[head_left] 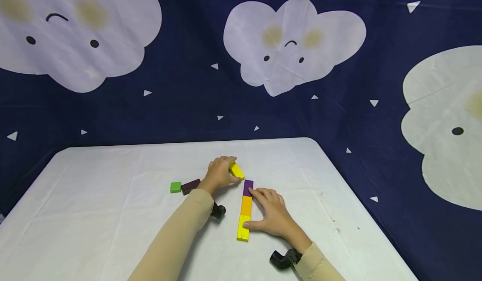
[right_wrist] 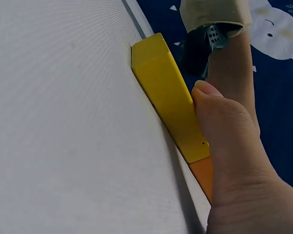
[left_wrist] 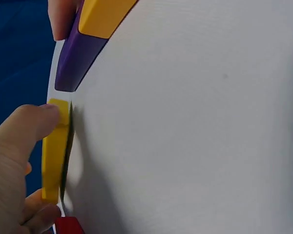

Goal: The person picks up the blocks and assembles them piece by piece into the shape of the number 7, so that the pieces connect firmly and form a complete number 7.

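Note:
My left hand (head_left: 219, 173) pinches a yellow block (head_left: 236, 170) between thumb and fingers, just beyond the far end of a row of blocks. That row joins a purple block (head_left: 247, 187), an orange block (head_left: 246, 205) and a second yellow block (head_left: 243, 228) end to end on the table. My right hand (head_left: 274, 212) lies along the row's right side. Its thumb touches the near yellow block, also seen in the right wrist view, and a fingertip touches the purple one. A gap separates the pinched block from the purple block (left_wrist: 78, 61).
Left of my left hand, a green block (head_left: 175, 187) and a dark brown block (head_left: 191, 186) lie on the white table (head_left: 94, 214). Part of a red block (left_wrist: 68, 225) shows below the left fingers. A dark blue cloth with clouds (head_left: 188, 105) hangs behind the table.

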Demonstrator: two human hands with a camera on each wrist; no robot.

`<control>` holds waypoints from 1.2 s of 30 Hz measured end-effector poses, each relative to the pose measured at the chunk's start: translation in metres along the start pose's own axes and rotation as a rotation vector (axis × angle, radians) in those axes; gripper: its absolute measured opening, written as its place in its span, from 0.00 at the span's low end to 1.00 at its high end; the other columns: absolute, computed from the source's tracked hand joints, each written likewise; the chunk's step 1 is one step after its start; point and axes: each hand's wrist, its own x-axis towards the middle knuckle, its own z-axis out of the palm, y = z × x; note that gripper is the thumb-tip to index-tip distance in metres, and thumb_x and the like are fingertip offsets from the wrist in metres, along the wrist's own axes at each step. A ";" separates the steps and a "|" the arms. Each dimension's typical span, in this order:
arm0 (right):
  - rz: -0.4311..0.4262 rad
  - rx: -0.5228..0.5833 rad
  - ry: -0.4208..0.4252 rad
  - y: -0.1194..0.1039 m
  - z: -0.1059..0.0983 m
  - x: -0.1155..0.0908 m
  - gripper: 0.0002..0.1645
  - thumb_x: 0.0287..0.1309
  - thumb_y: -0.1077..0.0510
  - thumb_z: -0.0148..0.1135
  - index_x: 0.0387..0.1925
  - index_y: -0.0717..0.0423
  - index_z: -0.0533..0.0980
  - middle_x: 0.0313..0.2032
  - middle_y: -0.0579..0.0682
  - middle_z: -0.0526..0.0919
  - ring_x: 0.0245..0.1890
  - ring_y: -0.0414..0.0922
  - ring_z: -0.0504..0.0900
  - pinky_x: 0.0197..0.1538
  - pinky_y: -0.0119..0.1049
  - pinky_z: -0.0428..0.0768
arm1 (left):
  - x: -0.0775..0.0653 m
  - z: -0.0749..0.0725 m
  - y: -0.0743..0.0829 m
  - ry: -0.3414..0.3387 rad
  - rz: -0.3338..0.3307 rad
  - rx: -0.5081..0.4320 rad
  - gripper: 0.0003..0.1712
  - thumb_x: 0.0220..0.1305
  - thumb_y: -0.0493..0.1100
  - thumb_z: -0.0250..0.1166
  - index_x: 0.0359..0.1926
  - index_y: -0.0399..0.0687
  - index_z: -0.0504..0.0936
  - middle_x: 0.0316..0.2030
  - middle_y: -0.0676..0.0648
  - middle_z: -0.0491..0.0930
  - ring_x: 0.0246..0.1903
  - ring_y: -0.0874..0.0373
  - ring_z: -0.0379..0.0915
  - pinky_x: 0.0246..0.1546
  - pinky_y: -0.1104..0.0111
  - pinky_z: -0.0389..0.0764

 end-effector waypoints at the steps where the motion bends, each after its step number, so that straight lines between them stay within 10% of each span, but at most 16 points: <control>1: -0.001 0.000 0.001 0.000 0.000 0.000 0.65 0.38 0.18 0.66 0.76 0.39 0.58 0.69 0.49 0.66 0.68 0.49 0.61 0.69 0.58 0.55 | 0.001 0.000 0.000 -0.015 0.007 0.002 0.45 0.49 0.53 0.78 0.67 0.48 0.73 0.65 0.42 0.74 0.65 0.44 0.67 0.66 0.51 0.64; 12: -0.016 -0.018 0.010 0.000 0.002 0.001 0.66 0.37 0.16 0.63 0.76 0.38 0.58 0.69 0.49 0.66 0.68 0.49 0.61 0.69 0.58 0.56 | 0.006 -0.004 0.010 -0.189 -0.021 0.052 0.34 0.61 0.57 0.69 0.68 0.62 0.73 0.76 0.39 0.54 0.75 0.41 0.48 0.72 0.47 0.55; 36: -0.028 0.007 0.004 0.001 0.001 -0.001 0.66 0.38 0.16 0.63 0.76 0.39 0.58 0.69 0.48 0.66 0.69 0.48 0.60 0.69 0.57 0.56 | 0.006 0.015 0.029 -0.254 0.029 0.080 0.25 0.75 0.51 0.53 0.70 0.70 0.69 0.62 0.45 0.70 0.62 0.45 0.61 0.58 0.50 0.62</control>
